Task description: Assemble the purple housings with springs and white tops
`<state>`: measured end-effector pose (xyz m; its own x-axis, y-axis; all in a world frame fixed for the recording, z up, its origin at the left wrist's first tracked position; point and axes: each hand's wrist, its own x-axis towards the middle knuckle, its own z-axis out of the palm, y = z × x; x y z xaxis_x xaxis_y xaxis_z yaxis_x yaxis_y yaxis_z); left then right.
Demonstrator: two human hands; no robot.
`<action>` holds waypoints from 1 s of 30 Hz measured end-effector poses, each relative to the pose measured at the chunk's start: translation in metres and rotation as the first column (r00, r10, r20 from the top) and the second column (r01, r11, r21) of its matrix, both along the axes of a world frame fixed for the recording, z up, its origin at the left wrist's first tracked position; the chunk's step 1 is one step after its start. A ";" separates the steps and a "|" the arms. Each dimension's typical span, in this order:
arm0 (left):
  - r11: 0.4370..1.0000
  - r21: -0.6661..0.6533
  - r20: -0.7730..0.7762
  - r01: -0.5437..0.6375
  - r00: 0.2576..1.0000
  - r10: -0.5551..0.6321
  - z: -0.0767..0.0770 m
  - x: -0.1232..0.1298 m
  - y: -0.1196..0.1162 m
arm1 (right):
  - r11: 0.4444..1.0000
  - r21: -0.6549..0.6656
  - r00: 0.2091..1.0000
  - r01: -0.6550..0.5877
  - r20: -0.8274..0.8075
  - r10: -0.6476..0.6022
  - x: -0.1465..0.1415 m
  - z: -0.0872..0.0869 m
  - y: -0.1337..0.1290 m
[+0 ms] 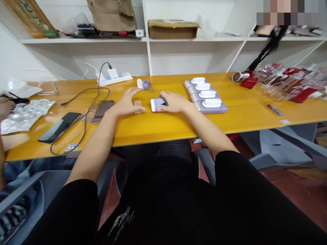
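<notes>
My right hand point(171, 101) is closed around a small purple device point(160, 102) with a white end and a dark mark on its side, low over the table. To its left, my left hand point(125, 102) is open, thumb and fingers spread apart. A small pinkish piece point(138, 106) shows beside the left thumb; whether they touch I cannot tell. Beyond the left fingertips lie a small purple part point(145, 84) with a thin wire loop and a white rounded piece point(139, 83). Right of my right hand, several purple devices with white oval tops point(208, 94) lie in a row.
The yellow table point(153, 131) has shelves behind it. A power strip point(114, 79), cables, a phone point(60, 127) and a dark flat object point(102, 111) are left. A screwdriver point(274, 109), a metal grater drum point(240, 77) and red-and-clear parts lie right. Another person's hand point(5, 107) is far left.
</notes>
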<state>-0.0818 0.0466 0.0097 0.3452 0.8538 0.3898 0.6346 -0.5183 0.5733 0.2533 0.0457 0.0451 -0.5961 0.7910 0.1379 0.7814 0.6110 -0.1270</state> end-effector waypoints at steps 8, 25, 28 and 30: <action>0.965 -0.263 -0.033 -0.001 0.999 -0.008 -0.025 -0.012 0.011 | 0.993 -0.080 0.996 -0.092 -0.024 0.090 0.004 -0.016 0.022; 0.979 -0.150 0.041 0.139 0.990 -0.134 -0.038 0.040 -0.002 | 0.976 -0.038 0.962 -0.212 -0.185 0.202 -0.010 -0.034 0.024; 0.977 -0.165 0.063 0.138 0.990 -0.129 -0.038 0.038 -0.001 | 0.983 -0.036 0.963 -0.180 -0.208 0.168 -0.012 -0.035 0.024; 0.976 -0.167 0.079 0.137 0.989 -0.125 -0.038 0.039 -0.001 | 0.987 -0.041 0.963 -0.153 -0.233 0.139 -0.013 -0.035 0.023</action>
